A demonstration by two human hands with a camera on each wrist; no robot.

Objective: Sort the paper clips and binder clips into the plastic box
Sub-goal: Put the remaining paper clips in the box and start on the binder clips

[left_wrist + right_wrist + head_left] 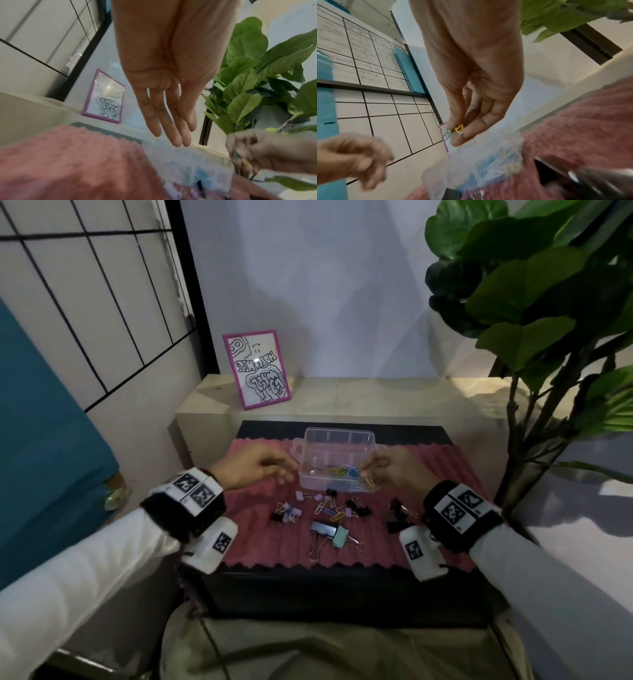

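Observation:
A clear plastic box (pixel 337 440) stands at the back of the pink mat (pixel 260 546), with coloured paper clips (pixel 344 472) in its front compartments. My right hand (pixel 364 472) hovers over the box's front right corner and pinches a yellow paper clip (pixel 459 128) together with a green one (pixel 447 135). My left hand (pixel 287 472) hangs just left of the box, fingers (pixel 171 129) straight, holding nothing. In front of the box lie loose small binder clips (pixel 291 513) and paper clips (pixel 320 508). Nearer me are a large black binder clip (pixel 323 529) and a mint one (pixel 340 537).
The mat covers a black table (pixel 342 587). Behind it runs a beige ledge (pixel 376 398) with a pink-framed drawing (pixel 255 368). A big leafy plant (pixel 548 302) stands at the right. A gridded white board (pixel 85 302) and a teal panel (pixel 41 440) are at the left.

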